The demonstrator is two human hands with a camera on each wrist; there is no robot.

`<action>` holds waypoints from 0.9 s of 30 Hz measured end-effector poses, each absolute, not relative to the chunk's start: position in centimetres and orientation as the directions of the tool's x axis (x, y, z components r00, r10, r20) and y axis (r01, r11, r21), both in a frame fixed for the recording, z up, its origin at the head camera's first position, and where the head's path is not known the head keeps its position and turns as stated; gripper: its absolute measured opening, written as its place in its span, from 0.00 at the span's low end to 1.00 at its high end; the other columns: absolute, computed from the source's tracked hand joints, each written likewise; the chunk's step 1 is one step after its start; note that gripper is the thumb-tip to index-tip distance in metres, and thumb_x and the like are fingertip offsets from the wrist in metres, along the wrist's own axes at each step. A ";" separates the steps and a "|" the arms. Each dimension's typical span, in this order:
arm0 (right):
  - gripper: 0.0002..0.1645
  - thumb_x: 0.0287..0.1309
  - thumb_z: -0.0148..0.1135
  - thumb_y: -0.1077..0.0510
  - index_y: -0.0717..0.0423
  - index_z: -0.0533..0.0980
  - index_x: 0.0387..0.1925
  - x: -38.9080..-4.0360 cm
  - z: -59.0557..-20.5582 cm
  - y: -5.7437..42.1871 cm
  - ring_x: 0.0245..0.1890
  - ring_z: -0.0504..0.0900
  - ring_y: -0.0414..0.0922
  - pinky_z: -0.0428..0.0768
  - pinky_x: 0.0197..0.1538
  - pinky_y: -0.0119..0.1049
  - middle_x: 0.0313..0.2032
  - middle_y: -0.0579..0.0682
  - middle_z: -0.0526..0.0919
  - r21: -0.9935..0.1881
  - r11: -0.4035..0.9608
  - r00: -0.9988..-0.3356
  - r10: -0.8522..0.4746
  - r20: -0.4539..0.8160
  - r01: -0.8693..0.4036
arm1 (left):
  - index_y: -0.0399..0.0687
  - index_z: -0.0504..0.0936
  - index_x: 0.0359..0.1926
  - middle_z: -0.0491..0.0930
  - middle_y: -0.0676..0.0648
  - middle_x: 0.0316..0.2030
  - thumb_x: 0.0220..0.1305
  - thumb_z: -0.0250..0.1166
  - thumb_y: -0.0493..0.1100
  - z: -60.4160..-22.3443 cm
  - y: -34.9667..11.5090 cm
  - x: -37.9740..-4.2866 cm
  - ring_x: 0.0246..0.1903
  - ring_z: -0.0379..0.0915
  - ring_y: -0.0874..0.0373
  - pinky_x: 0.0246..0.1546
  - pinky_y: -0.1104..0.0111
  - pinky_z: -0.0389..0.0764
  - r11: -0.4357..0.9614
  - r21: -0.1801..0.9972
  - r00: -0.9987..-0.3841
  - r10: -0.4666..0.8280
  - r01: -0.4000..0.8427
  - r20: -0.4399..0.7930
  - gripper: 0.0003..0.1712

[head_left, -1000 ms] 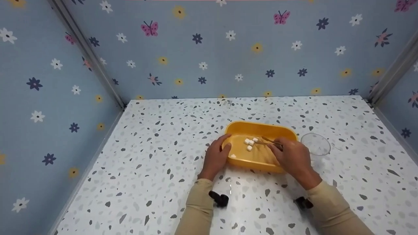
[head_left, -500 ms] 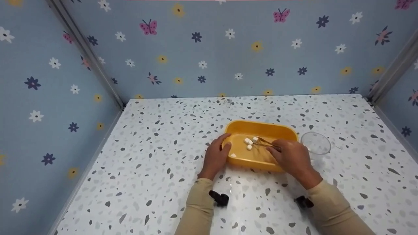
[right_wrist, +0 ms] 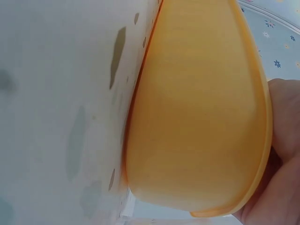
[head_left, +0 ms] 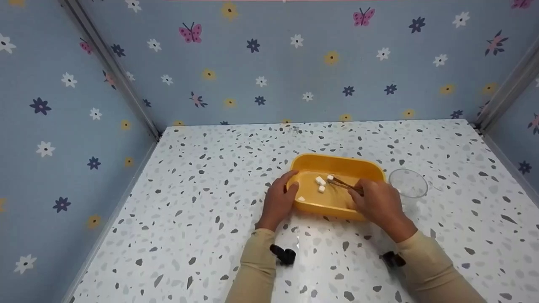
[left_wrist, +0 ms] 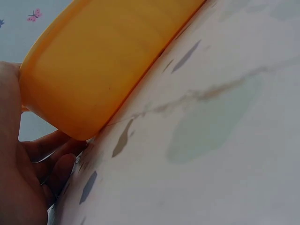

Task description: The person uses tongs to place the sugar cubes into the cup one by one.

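A yellow plastic tub point(head_left: 328, 210) stands on the speckled table. My left hand point(head_left: 278, 200) grips its left end, thumb over the rim; the left wrist view has fingers point(left_wrist: 58, 171) curled beside the tub's wall point(left_wrist: 93, 70). Over the tub's right part, my right hand point(head_left: 381, 206) pinches slim brownish tweezers point(head_left: 347, 185). Their closed tips meet a small white cube point(head_left: 330, 177). Several more white cubes point(head_left: 321, 189) lie just left of it. In the right wrist view the tub's wall point(right_wrist: 197, 103) hides the tweezers, and part of the hand point(right_wrist: 286, 122) shows behind the rim.
A clear round bowl point(head_left: 426, 185) stands close to the tub's right end. A white triangular mark or piece point(head_left: 301, 198) shows in the tub's near left corner. Flowered blue panels point(head_left: 278, 63) border the table at the back and sides.
The tweezers' tips, spread apart a second ago, have come together at the rearmost white cube, which has shifted slightly. My left hand keeps its place on the tub.
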State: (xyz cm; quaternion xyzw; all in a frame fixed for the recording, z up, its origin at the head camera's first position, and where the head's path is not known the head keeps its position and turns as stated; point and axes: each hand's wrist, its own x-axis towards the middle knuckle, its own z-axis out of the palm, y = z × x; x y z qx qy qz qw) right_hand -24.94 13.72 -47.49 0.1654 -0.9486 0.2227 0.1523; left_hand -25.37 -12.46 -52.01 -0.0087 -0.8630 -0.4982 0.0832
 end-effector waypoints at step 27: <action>0.09 0.56 0.71 0.59 0.58 0.79 0.25 -24.8 -47.5 13.7 0.18 0.71 0.45 0.72 0.23 0.40 0.20 0.49 0.78 -0.387 0.821 -0.868 -0.239 0.435 -0.420 | 0.63 0.76 0.67 0.79 0.49 0.53 0.71 0.55 0.53 -52.0 -12.6 -25.5 0.48 0.74 0.55 0.56 0.57 0.72 0.489 0.868 -0.987 -0.074 0.091 0.145 0.25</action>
